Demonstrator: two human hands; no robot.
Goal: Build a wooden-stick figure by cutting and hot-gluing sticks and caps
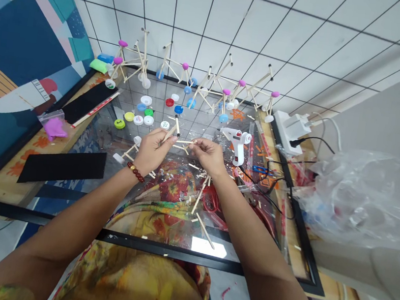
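Note:
Between my hands is a small frame of thin wooden sticks (184, 142), with a black-tipped stick (177, 126) standing up at its left end. My left hand (153, 149), a beaded bracelet at its wrist, is closed round that end. The fingertips of my right hand (208, 155) pinch the frame's right end; the exact contact is too small to make out. Below my left hand lies another stick piece with white caps (129, 152). A white glue gun (238, 145) rests on the glass table right of my right hand.
Several stick models with pink seats (185, 66) and bottle-cap wheels line the back wall. Loose bottle caps (148, 120) lie before them. Red scissors (211, 200), stick scraps and cords are at right. Black strips (62, 166) lie left; a power strip (288, 127) stands at the right edge.

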